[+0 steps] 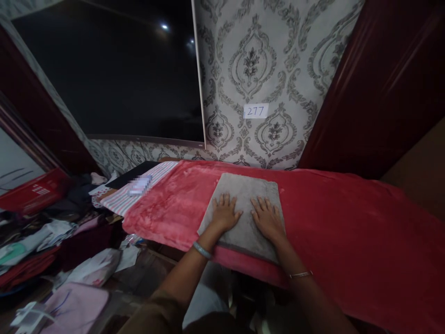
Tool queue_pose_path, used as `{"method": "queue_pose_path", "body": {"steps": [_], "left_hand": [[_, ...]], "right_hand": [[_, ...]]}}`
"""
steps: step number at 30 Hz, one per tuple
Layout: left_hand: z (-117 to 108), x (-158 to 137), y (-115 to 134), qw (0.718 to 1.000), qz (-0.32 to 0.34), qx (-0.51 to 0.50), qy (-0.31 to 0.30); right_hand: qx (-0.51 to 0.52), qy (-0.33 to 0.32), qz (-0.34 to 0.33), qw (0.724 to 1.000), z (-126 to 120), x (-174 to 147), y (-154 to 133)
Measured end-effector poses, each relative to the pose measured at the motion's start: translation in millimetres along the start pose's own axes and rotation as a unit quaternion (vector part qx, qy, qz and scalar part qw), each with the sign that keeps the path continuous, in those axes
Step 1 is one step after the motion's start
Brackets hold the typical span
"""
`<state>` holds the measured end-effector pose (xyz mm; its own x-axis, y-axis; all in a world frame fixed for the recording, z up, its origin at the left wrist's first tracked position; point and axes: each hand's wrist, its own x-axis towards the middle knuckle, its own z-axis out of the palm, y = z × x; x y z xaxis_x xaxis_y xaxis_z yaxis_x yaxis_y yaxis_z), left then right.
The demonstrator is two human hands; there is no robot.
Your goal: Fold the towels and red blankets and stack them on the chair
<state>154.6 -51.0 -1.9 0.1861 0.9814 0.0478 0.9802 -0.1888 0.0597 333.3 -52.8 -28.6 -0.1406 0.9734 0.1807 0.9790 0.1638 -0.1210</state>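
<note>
A grey, soft-looking cloth [239,241], folded into a flat rectangle, lies on a red plush blanket [333,222] in front of me. My left hand [225,213] rests flat on its left part, fingers spread and palm down. On the right part of the cloth lies my right hand [267,218], also flat with its fingers apart. Neither hand grips anything. The cloth's near edge hangs close to the front of the blanket-covered surface.
Left of the red blanket lies a striped cloth [120,200] with a blurred-out item [140,185] on it. A large television [114,69] hangs behind. Clothes, bags and a red box [34,190] crowd the left side. A paper label [256,111] reads 277.
</note>
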Motion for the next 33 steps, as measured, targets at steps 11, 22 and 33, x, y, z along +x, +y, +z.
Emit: {"method": "queue_pose_path", "body": {"steps": [11,22,33], "left_hand": [[-6,-50,-39,0.999,-0.038,-0.005,-0.018],[-7,-55,-44,0.999,-0.044,-0.006,-0.027],[-47,95,0,0.998,0.014,-0.06,0.024]], "right_hand": [[0.03,-0.017,0.002,0.999,-2,2,-1],[0.037,-0.026,0.019,0.999,-12,45,-11],[0.034,0.007,0.006,0.999,4,41,-9]]}}
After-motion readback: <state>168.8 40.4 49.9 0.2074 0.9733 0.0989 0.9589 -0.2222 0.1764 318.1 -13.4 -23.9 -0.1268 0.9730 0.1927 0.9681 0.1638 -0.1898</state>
